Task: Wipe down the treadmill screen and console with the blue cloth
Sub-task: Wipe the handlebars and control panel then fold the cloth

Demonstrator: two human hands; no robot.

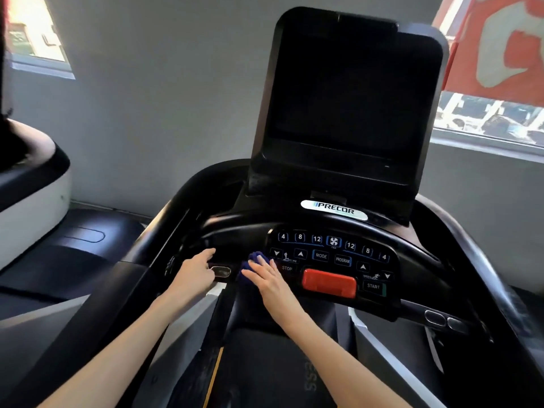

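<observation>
Pressing with the right hand (269,278), fingers straight, on the crumpled dark-blue cloth (253,260) at the left edge of the black button console (332,270). Just beside, the left hand (195,272), loose, empty. Seemingly mid-console wipe; next, sweeping right over the keys (317,239), then up the tall dark screen (350,92).

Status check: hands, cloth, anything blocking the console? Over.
Left hand open, resting by the grip sensor. Right hand flat on blue cloth, left edge of console beside STOP button. Screen dark, nothing in the way.

blue cloth (255,257): mostly under right hand (266,279); forearms (338,357): cut by bottom edge; right handrail (500,290): blurred
</observation>
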